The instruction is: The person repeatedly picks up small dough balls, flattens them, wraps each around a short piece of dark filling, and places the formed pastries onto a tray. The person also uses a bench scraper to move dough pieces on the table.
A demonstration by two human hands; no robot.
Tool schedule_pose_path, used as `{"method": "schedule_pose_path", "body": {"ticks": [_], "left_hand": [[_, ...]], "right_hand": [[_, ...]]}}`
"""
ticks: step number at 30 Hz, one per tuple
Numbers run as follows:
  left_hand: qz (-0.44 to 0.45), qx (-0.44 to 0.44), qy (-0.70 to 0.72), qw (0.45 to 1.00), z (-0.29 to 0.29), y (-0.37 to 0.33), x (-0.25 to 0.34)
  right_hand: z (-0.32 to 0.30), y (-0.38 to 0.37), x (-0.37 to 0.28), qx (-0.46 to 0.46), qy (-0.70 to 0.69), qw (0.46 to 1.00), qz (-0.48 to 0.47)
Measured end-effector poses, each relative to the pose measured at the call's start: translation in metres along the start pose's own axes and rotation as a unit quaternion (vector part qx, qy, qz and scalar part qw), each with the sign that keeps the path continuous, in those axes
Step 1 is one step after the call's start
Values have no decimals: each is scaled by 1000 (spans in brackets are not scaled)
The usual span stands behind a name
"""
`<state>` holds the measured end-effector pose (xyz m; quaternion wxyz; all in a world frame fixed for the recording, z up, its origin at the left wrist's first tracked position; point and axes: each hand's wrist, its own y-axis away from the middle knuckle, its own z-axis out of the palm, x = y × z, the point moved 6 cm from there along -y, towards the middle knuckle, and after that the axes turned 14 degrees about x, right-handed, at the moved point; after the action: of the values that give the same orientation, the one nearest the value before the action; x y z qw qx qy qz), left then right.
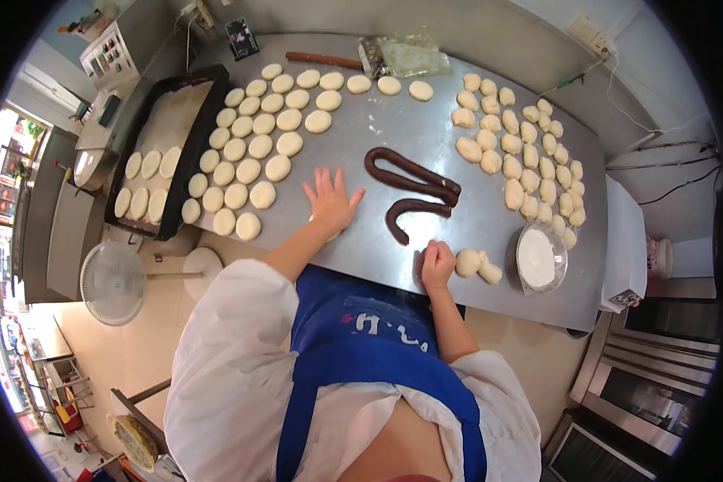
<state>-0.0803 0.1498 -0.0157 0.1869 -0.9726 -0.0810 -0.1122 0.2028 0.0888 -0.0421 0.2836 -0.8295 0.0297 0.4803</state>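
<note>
pressing flat on the steel counter point(394, 233), the left hand point(330, 201) lies with fingers spread wide, palm down; a pale edge peeps out beneath it, so it likely squashes a dough piece, though the piece itself is mostly hidden. the right hand point(437, 263) is curled into a narrow fist at the near edge; whether it pinches anything i cannot tell.

from the head view, a long dark filling rope point(414, 186) lies folded between the hands, at about 1 o'clock from the left hand and 11 o'clock from the right, its near end just beside the right knuckles, probably kept there for pinching off portions. two dough balls point(475, 264) sit at 3 o'clock of the right hand, nearly touching it, beside a bowl of white flour point(540, 257). flattened rounds point(253, 149) line up at 10 o'clock of the left hand, next to a dark baking tray point(191, 136); unworked balls point(522, 153) crowd at 2 o'clock.
</note>
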Motion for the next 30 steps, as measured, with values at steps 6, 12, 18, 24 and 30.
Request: {"method": "schedule_pose_path", "body": {"ticks": [6,12,18,24,30], "left_hand": [[39,-6,-25,999,-9,6,-8],[-79,-134,38,987,-21,42,-53],[-124,-228,103,960,-37,36,-58],[-112,-325,135,929,-10,19,-62],[-30,-130,-62,989,-19,17,-27]], "right_hand": [[1,0,9,14,8,1000,-16],[2,3,10,0,-4,1000,-2],[2,-1,2,-1,-9,1000,22],[0,0,3,-3,-1,1000,5],[3,1,6,-7,8,1000,-6]]}}
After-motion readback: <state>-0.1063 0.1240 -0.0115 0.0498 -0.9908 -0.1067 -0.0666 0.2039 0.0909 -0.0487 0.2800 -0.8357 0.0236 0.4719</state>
